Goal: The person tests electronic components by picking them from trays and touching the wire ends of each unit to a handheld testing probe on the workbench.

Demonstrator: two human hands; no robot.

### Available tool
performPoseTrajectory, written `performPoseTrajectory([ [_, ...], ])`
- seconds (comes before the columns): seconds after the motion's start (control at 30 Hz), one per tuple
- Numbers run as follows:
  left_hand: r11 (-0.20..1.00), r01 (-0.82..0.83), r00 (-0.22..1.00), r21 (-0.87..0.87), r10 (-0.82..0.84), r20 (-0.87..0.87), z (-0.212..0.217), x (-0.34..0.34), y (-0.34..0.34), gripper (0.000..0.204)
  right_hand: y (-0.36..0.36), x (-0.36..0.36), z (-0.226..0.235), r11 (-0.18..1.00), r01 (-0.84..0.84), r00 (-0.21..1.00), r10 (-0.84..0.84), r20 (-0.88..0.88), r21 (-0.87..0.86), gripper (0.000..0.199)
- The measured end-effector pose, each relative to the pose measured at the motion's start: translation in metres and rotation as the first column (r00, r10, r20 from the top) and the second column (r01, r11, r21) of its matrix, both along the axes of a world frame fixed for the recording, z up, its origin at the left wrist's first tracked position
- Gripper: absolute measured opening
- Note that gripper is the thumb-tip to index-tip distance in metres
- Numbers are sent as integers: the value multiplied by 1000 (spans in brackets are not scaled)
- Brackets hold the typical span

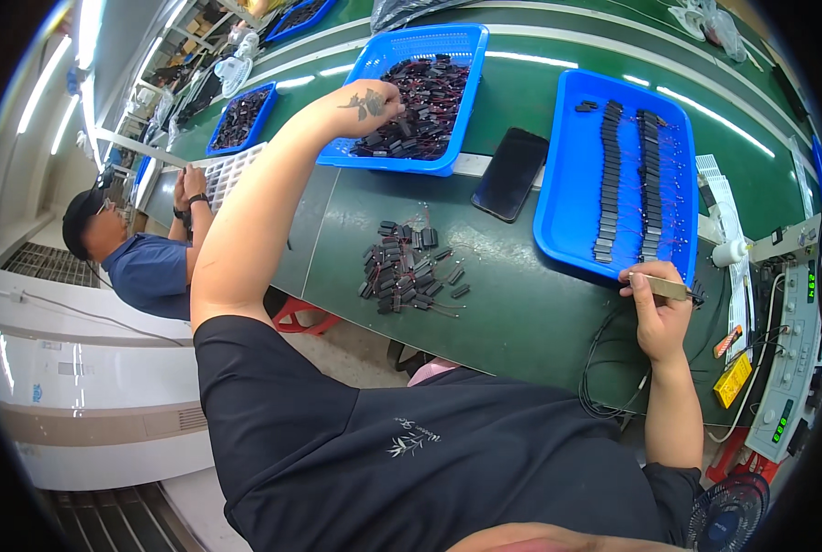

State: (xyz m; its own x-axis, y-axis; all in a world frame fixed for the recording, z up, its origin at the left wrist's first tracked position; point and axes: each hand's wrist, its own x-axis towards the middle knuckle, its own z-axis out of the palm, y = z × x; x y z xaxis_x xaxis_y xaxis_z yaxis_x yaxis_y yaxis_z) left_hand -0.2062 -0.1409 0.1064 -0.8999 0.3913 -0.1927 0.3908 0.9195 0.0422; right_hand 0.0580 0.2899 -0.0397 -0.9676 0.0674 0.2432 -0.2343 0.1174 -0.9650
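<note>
My left hand [374, 106] reaches over the blue perforated basket [471, 69], its fingers closed at the heap of small black wired parts [420, 129]; what they pinch, if anything, is too small to make out. My right hand [661, 313] grips a flat brass-coloured strip-like tool [667, 287] at the near edge of the blue tray [567, 129]. Inside that tray, black parts [650, 184] lie in two long rows, with thin reddish wires spreading sideways. Between my arms, a loose pile of the same black parts [400, 271] rests on the green table [485, 304].
A black phone [512, 175] lies between basket and tray. Dark cable [595, 368] coils by my right forearm, near a yellow box [732, 380] and an instrument with green digits [784, 368]. At left, a person in a cap [144, 262] works beside a white grid tray [231, 175].
</note>
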Motion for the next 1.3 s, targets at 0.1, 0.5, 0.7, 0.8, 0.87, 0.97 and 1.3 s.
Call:
performPoseTrajectory([
  [0.1, 999, -32, 998, -30, 34, 49, 3, 6, 7, 27, -1, -1, 0, 1000, -5, 1000, 5, -1, -11, 10],
  [0.5, 960, 5, 993, -280, 27, 111, -14, 4, 29, 27, 2, -4, 2, 1000, -4, 999, 4, -34, 22, 7],
  [0.7, 990, 43, 968, -135, -7, 252, -35, 2, 51, 34, 2, -1, 0, 1000, 15, 999, -14, -45, 20, 6],
  [0.8, 998, -64, 948, -27, 70, 309, -33, -1, 50, 43, 3, -3, 1, 999, 17, 998, -14, -62, 50, 5],
  [0.87, 998, -59, 941, 22, 48, 334, -27, -6, 42, 49, 4, -2, 2, 997, 49, 997, -45, -59, 64, 5],
  [0.97, 983, -165, 916, 77, 124, 382, -14, -11, 53, 42, 7, -6, 4, 997, 31, 995, -24, -97, 70, 4],
  [1.3, 851, 310, 950, 425, -298, -95, -38, -10, 192, 28, 16, -6, 9, 997, -20, 992, 29, -126, 69, 3],
])
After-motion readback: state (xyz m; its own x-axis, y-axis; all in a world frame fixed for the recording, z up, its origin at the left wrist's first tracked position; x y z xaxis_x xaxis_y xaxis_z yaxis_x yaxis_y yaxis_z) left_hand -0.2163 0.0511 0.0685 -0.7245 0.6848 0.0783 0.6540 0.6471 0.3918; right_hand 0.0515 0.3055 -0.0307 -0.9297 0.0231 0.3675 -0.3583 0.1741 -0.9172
